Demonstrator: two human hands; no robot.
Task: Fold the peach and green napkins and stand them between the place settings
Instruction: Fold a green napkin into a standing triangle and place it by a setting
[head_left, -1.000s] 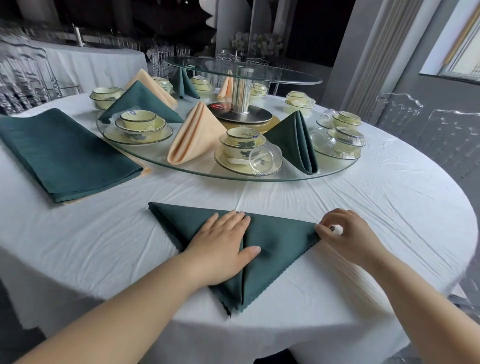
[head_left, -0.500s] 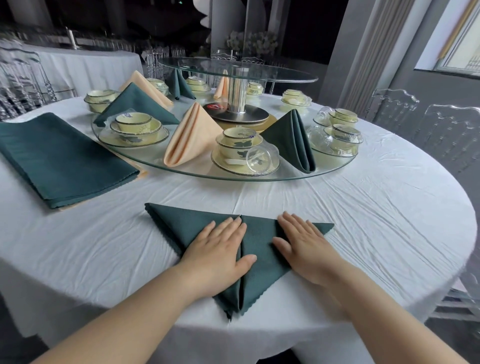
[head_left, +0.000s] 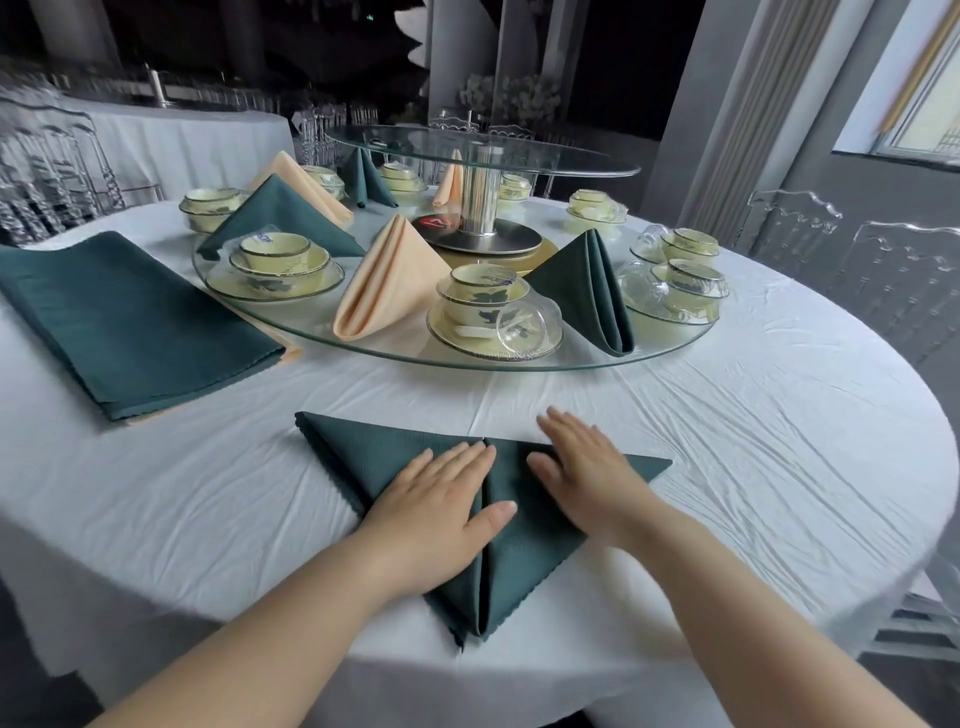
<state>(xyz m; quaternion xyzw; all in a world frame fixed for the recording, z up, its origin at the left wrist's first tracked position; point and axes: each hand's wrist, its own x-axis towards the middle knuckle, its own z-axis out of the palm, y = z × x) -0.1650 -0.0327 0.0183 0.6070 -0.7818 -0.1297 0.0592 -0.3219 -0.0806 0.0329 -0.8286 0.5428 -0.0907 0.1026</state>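
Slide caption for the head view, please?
The left hand and right hand press a triangle-folded green napkin onto the white tablecloth.

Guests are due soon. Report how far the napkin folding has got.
Done: several folded napkins, among them a peach napkin and a standing green napkin, stand between the bowl sets on the glass turntable.
In hand: a flat green napkin lies on the tablecloth, folded to a triangle, with the left hand and right hand pressing it.
Left: standing it up, then folding the stack at the left.
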